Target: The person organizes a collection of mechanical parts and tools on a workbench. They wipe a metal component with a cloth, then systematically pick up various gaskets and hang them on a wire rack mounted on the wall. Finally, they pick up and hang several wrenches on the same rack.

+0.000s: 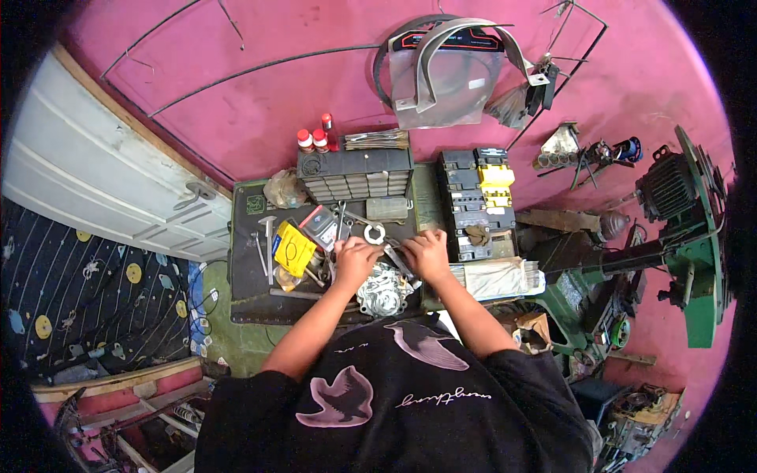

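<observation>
Silver casing (382,293) near left hand (356,258) and right hand (426,252), grips unclear; drawer cabinet (356,183) beyond, contents hidden

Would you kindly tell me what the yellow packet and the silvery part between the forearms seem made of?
The yellow packet seems smooth plastic or card, judging by its flat face. The silvery part looks like bare metal, possibly cast aluminium, given its bright glints.

one head-worn fisheye looks down on a nearby workbench (244,272); its rim seems murky.
</observation>
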`<state>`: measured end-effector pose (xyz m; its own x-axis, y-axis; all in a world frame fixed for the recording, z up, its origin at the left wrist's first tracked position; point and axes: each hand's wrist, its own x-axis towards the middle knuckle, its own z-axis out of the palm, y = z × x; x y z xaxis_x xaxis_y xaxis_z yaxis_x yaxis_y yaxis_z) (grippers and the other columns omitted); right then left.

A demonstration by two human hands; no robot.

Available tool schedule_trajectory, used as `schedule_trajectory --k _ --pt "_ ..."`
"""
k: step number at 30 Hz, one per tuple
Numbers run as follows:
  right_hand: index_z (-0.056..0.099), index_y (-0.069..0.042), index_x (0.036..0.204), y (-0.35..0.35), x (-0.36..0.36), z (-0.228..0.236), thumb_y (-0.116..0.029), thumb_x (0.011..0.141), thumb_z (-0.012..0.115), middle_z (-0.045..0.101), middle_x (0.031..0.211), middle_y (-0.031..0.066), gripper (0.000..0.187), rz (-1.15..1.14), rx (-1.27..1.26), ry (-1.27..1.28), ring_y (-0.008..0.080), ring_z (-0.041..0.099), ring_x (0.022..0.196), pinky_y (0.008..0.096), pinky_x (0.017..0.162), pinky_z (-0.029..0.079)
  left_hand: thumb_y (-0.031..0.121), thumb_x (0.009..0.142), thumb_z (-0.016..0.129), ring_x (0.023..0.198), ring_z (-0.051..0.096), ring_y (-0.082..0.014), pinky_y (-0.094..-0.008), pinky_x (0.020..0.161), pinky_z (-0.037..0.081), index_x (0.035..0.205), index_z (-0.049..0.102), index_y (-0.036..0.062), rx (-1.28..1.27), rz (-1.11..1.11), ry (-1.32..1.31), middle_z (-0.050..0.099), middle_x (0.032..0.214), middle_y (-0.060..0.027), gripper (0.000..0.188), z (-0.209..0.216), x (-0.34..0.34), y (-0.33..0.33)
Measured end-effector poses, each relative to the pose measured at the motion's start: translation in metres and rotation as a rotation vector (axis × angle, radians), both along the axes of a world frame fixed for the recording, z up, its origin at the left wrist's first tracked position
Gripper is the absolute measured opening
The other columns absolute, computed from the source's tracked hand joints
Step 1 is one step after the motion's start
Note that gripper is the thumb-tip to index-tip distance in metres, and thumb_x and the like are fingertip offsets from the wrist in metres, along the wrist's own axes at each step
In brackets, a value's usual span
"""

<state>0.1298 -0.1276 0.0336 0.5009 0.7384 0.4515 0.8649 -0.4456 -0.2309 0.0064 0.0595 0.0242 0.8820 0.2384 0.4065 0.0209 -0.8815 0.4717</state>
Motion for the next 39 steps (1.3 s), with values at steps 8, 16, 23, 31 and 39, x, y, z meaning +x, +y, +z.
schedule_trajectory --k 8,16,23,31,39 --pt "0.074 0.0 0.096 0.005 -0.009 0.049 -0.015 0.091 0.07 0.073 0.083 0.0032 0.016 -0.168 0.412 0.925 0.009 0.06 0.073 0.0268 0.068 0.048 0.017 0.088 0.076 0.079 0.065 -0.0122 -0.0278 0.076 0.051 0.101 0.074 0.0041 -1.112 0.087 0.055 0.073 0.09 -0.0049 0.019 0.024 -0.021 0.012" --pt "0.074 0.001 0.1 0.038 -0.015 0.114 -0.018 0.095 0.068 0.073 0.088 0.0018 0.021 -0.307 0.623 1.325 0.0049 0.058 0.075 0.0219 0.067 0.044 0.024 0.095 0.069 0.081 0.06 -0.0062 -0.0233 0.074 0.049 0.112 0.072 0.0002 -1.213 0.051 -0.008 0.071 0.094 -0.0012 0.029 0.057 -0.027 0.018" --pt "0.073 0.002 0.105 0.067 0.007 0.148 -0.015 0.092 0.072 0.069 0.086 -0.001 0.022 -0.136 0.751 1.106 0.0044 0.056 0.076 0.0218 0.065 0.044 0.014 0.09 0.073 0.072 0.058 -0.0064 -0.0248 0.065 0.047 0.096 0.073 -0.0013 -0.84 0.096 -0.125 0.071 0.081 -0.0013 0.016 0.142 -0.004 0.047" --pt "0.068 0.003 0.111 0.113 0.074 0.281 -0.009 0.088 0.072 0.069 0.082 0.0042 0.026 0.013 0.939 0.591 0.0071 0.058 0.072 0.0256 0.065 0.049 0.02 0.09 0.074 0.071 0.061 -0.0071 -0.0266 0.065 0.049 0.095 0.075 -0.0011 -0.785 0.019 -0.288 0.073 0.079 -0.0045 0.022 0.289 0.073 0.094" --pt "0.068 -0.009 0.103 0.137 0.146 0.367 -0.024 0.083 0.076 0.074 0.088 0.0068 0.025 -0.256 0.823 0.262 0.0229 0.07 0.082 0.0432 0.082 0.044 0.02 0.089 0.074 0.067 0.061 -0.0065 -0.0253 0.063 0.048 0.095 0.077 0.001 -0.599 0.03 -0.473 0.072 0.075 -0.0021 0.02 0.376 0.157 0.109"
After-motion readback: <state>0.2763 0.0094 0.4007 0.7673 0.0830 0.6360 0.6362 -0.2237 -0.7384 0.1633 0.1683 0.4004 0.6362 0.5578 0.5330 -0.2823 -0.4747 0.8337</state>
